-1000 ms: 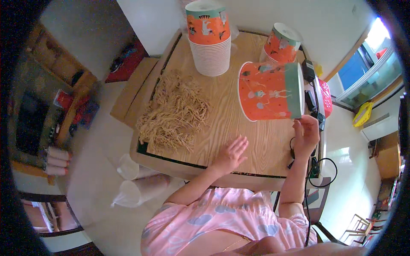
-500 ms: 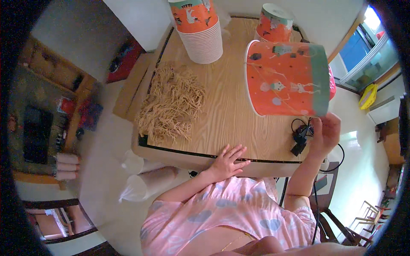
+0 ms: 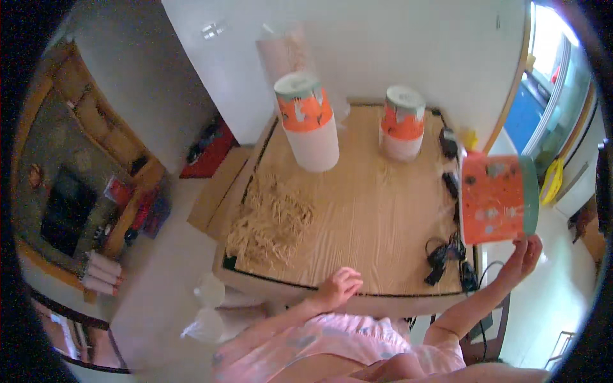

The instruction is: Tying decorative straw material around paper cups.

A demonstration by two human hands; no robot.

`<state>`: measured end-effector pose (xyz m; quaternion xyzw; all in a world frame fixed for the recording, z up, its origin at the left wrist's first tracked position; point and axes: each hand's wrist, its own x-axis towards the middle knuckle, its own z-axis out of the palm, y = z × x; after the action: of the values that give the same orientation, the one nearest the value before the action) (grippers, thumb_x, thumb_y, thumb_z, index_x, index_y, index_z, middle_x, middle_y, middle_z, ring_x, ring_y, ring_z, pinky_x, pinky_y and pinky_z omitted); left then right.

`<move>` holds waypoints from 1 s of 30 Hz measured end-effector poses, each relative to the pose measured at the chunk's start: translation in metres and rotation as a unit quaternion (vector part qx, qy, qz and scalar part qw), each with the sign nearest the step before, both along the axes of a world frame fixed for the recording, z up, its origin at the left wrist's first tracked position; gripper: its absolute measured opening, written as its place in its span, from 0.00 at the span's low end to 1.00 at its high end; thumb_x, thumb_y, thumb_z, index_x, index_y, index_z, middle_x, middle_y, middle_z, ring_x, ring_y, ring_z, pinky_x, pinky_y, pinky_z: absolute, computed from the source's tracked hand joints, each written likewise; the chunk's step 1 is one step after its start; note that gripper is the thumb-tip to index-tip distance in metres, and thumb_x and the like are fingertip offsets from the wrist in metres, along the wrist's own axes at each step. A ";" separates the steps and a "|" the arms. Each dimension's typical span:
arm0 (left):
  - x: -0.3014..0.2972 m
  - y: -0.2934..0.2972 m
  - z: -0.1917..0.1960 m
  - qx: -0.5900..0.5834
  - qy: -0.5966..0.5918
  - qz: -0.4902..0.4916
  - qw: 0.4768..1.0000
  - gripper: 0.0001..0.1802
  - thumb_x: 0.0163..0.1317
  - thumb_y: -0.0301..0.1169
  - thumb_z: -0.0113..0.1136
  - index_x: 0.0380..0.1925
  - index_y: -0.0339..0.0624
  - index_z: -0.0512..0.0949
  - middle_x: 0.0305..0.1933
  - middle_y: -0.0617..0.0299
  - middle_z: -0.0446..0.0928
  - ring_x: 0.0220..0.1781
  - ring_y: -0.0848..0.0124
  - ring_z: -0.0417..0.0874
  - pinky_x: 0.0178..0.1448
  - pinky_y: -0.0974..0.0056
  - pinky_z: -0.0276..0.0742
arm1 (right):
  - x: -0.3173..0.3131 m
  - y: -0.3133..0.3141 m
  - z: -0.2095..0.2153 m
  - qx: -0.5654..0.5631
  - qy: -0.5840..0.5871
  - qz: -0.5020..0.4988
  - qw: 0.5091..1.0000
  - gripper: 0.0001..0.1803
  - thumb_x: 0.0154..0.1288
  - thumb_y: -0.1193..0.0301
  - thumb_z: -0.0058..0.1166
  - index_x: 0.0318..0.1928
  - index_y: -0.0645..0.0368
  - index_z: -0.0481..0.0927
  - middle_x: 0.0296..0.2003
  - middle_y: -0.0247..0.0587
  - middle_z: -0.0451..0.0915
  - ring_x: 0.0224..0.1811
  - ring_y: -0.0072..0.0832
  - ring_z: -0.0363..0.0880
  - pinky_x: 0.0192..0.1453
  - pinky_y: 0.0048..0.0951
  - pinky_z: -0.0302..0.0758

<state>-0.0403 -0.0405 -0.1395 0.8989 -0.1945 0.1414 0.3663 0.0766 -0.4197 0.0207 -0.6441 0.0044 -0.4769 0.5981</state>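
A large orange paper bucket (image 3: pixel 495 199) with a green base band and printed figures hangs on its side past the table's right edge. My right hand (image 3: pixel 525 256) pinches it at the lower corner by the base. Nothing is in my left hand (image 3: pixel 340 288), which hovers by the table's front edge with its fingers loosely bent and apart from the thumb. A heap of tan crinkled paper shreds (image 3: pixel 271 220) lies on the left of the wooden table (image 3: pixel 377 223). Behind it a tall stack of upside-down paper buckets (image 3: pixel 313 131) stands, and a shorter stack (image 3: pixel 402 124) is at the back right.
Black cables and adapters (image 3: pixel 444 255) lie along the table's right side. A pale wrapped stack (image 3: pixel 284 51) rises at the back left, against the wall. Plastic bags (image 3: pixel 211 316) sit on the floor below the table's left front, and a cardboard piece (image 3: pixel 220 191) leans beside it.
My right hand has carried the bucket to the right, off from over the table. My left hand has risen from lying flat, its fingers now bent. The view has tilted up.
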 end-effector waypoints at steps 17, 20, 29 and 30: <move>0.154 0.009 -0.001 -0.013 -0.079 -0.026 0.996 0.06 0.54 0.32 0.60 0.30 0.44 0.80 0.39 0.60 0.77 0.45 0.62 0.76 0.51 0.60 0.73 | 0.211 0.138 0.156 -0.014 -0.259 -0.021 0.966 0.10 0.68 0.72 0.45 0.47 0.62 0.71 0.40 0.38 0.74 0.34 0.22 0.71 0.39 0.22 0.72; 0.196 0.004 -0.007 0.004 -0.086 -0.003 0.996 0.07 0.53 0.33 0.61 0.32 0.46 0.79 0.42 0.61 0.76 0.48 0.61 0.75 0.52 0.58 0.72 | 0.263 0.152 0.175 -0.154 -0.232 0.092 0.956 0.08 0.67 0.74 0.44 0.45 0.61 0.72 0.37 0.34 0.74 0.30 0.20 0.68 0.36 0.20 0.69; 0.232 -0.012 -0.040 -0.031 -0.044 0.070 0.996 0.18 0.50 0.38 0.63 0.40 0.44 0.77 0.49 0.55 0.72 0.56 0.57 0.69 0.60 0.56 0.66 | 0.356 0.138 0.160 -0.401 -0.066 0.205 0.891 0.05 0.66 0.76 0.44 0.41 0.62 0.71 0.36 0.34 0.72 0.33 0.21 0.72 0.38 0.23 0.73; 0.234 -0.010 -0.037 -0.027 -0.043 0.061 0.997 0.18 0.51 0.37 0.63 0.41 0.43 0.76 0.50 0.55 0.71 0.56 0.57 0.68 0.61 0.55 0.65 | 0.358 0.135 0.159 -0.398 -0.054 0.210 0.892 0.05 0.66 0.76 0.44 0.41 0.62 0.71 0.35 0.34 0.72 0.34 0.21 0.71 0.39 0.23 0.72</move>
<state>0.1933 -0.0509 -0.1766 0.8918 -0.1509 0.2071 0.3729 0.4342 -0.2851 0.1802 -0.7871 -0.3534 -0.3363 0.3775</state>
